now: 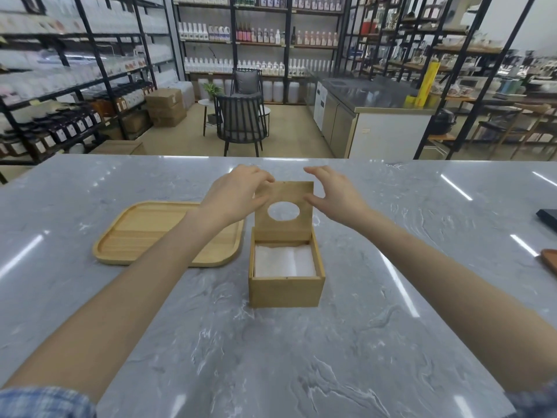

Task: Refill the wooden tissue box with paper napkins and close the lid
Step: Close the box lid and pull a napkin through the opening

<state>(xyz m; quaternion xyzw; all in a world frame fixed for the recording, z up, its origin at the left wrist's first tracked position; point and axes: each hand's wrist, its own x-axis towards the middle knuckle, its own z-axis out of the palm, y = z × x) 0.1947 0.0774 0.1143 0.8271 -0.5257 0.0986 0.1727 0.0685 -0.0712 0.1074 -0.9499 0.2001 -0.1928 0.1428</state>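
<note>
Wooden tissue box (286, 288) near countertop (376, 327) centre, white napkins (284, 262) inside, lid (283, 229) raised upright. Left hand (238, 194) pinched lid's upper left corner; right hand (334, 191) spread open at its right edge. Wooden tray (144, 233) just left. Grey marble bare toward near edge; stocked shelves (259, 34) beyond far edge.

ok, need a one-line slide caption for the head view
Both hands, left hand and right hand, at the upright lid of a wooden box filled with napkins, tray alongside.
</note>
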